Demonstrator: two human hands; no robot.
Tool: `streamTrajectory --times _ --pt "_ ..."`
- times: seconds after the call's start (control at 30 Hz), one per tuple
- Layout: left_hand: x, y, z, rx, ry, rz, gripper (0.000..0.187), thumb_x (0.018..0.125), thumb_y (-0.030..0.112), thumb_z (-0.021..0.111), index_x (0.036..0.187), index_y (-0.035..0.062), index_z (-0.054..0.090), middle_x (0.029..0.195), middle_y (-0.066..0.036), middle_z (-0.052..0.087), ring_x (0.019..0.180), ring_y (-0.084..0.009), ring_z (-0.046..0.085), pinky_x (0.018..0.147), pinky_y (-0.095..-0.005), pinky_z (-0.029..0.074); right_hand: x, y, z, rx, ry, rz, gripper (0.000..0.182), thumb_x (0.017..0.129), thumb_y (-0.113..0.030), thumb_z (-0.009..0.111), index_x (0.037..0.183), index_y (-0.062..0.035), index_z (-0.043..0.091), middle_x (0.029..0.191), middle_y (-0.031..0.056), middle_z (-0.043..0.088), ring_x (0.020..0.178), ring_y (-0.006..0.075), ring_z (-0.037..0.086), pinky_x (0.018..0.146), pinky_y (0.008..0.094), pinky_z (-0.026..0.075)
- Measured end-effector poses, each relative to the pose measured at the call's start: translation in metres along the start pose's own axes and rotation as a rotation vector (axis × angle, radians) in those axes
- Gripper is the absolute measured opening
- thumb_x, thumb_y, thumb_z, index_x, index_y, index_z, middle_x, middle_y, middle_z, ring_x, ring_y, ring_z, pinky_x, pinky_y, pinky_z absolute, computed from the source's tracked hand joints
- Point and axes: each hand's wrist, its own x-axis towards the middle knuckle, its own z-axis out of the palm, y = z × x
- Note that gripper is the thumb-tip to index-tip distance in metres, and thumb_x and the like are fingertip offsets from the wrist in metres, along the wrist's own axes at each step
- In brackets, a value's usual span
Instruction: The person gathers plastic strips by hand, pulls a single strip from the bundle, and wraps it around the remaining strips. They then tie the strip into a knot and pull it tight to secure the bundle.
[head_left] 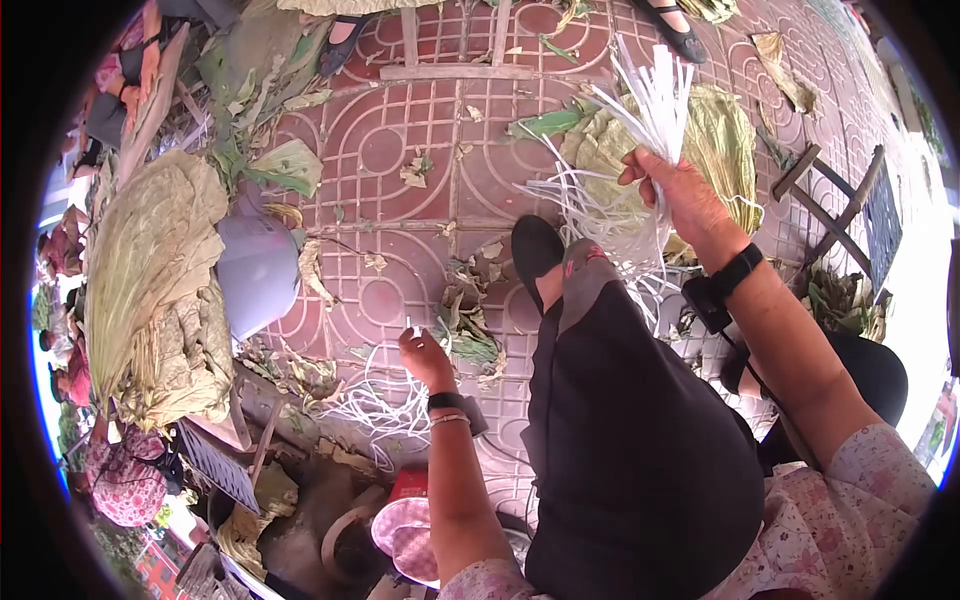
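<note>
My right hand point(682, 195) is closed around the middle of a bundle of white plastic strips point(655, 110). The strips fan out above the fist, and their loose ends trail below it over a stack of dried leaves point(728, 140). On the other side of my leg, my left hand point(427, 360) is closed, with a small white bit at its fingertips that looks like the end of a strip. Close beside and below it, a tangle of white strips point(375, 415) lies on the tiled ground.
A big bundle of dried leaves point(160, 290) rests at the left beside a pale grey plastic sheet or container point(258, 272). A folding stool point(840, 205) stands at the right. Leaf scraps point(470, 325) litter the red tiles. Another person's feet point(345, 45) show at the top.
</note>
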Motion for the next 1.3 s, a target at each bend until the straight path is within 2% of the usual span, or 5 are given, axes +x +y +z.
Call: streamTrajectory --times 0.3,0.4,0.9,1.07,1.3 --pt "0.029 -0.070 -0.019 0.220 -0.226 -0.297 0.043 0.080 0.021 0.068 0.117 0.0019 0.057 0.105 -0.020 0.062 0.101 -0.0422 0.059 0.087 -0.0501 0.048 -0.015 0.023 -0.015 0.046 0.044 0.152 0.024 0.099 -0.023 0.055 0.102 -0.0020 0.066 0.078 0.0041 0.066 0.058 0.0079 0.049 0.055 0.0236 0.040" --pt "0.019 -0.054 -0.014 0.296 0.058 -0.179 0.042 0.080 0.020 0.068 0.118 0.0054 0.058 0.109 -0.020 0.060 0.102 -0.0414 0.058 0.087 -0.0511 0.047 -0.014 0.021 -0.005 0.046 0.027 0.143 0.024 0.098 -0.023 0.056 0.101 -0.0016 0.066 0.077 0.0045 0.066 0.058 0.0081 0.049 0.055 0.0237 0.041" --pt "-0.037 -0.031 -0.011 0.460 -0.167 0.132 0.031 0.077 0.011 0.064 0.108 0.0106 0.067 0.102 -0.016 0.060 0.101 -0.0354 0.058 0.085 -0.0464 0.048 -0.023 0.028 0.006 -0.022 0.003 0.181 0.025 0.097 -0.023 0.057 0.101 -0.0008 0.066 0.075 0.0035 0.066 0.059 0.0075 0.050 0.057 0.0227 0.041" --pt "-0.011 -0.040 -0.026 0.219 -0.145 0.114 0.019 0.085 0.021 0.067 0.098 0.0094 0.074 0.093 -0.021 0.069 0.088 -0.0369 0.066 0.081 -0.0425 0.050 -0.025 0.027 0.004 -0.026 0.000 0.135 0.024 0.095 -0.023 0.058 0.098 -0.0006 0.066 0.073 0.0040 0.065 0.059 0.0078 0.049 0.056 0.0229 0.040" --pt "0.011 0.045 -0.106 -0.817 -0.314 -0.292 0.019 0.093 0.021 0.066 0.104 0.0062 0.069 0.100 -0.006 0.072 0.090 -0.0102 0.063 0.080 -0.0246 0.046 -0.024 0.025 0.008 -0.033 -0.088 0.156 0.027 0.096 -0.025 0.058 0.101 -0.0008 0.067 0.076 0.0029 0.066 0.059 0.0074 0.047 0.056 0.0236 0.039"
